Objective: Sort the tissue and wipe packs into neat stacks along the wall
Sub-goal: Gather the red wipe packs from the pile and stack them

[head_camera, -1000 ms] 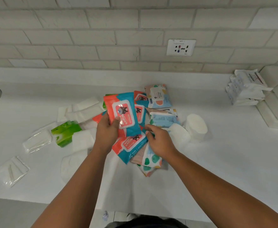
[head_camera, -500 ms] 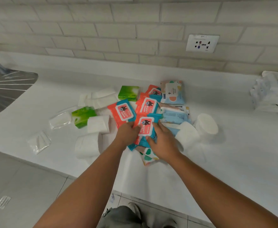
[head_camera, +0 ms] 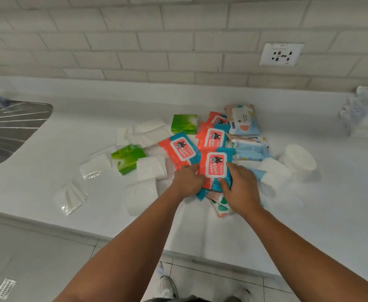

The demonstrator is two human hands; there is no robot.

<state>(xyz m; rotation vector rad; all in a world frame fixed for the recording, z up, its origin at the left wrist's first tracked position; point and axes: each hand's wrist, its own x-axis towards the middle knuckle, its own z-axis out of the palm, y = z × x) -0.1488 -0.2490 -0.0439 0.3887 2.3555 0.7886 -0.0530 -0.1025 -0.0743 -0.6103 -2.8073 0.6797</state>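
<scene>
White counter (head_camera: 70, 131) below a pale brick-tile wall (head_camera: 135, 40), with a wall socket (head_camera: 281, 54) up right and a steel drainboard (head_camera: 9, 127) at far left.

From the head camera, near the counter's middle and short of the wall: a loose heap of packs. At its near edge, on top, a red-and-teal wipes pack (head_camera: 215, 165), its white flap label bearing a black cartoon face and "Wipes" printed sideways; smaller print too blurred to read. Same label on three more red-and-teal packs (head_camera: 179, 149) just behind. Further back and right, a pastel pack (head_camera: 243, 119) and a pale blue pack (head_camera: 249, 149), lettering illegible. Left of the heap, two green packs (head_camera: 184, 124), white tissue bundles (head_camera: 151, 167) and clear sleeves (head_camera: 95, 165). Right of it, a white round roll (head_camera: 298, 160); at the far right near the wall, a white stack (head_camera: 366, 114).

Left hand (head_camera: 187, 182) curled round the top pack's left edge. Right hand (head_camera: 242, 188) pinching its right and lower edge, thumb against the label. Both forearms reaching in from below, backs of the hands up.
</scene>
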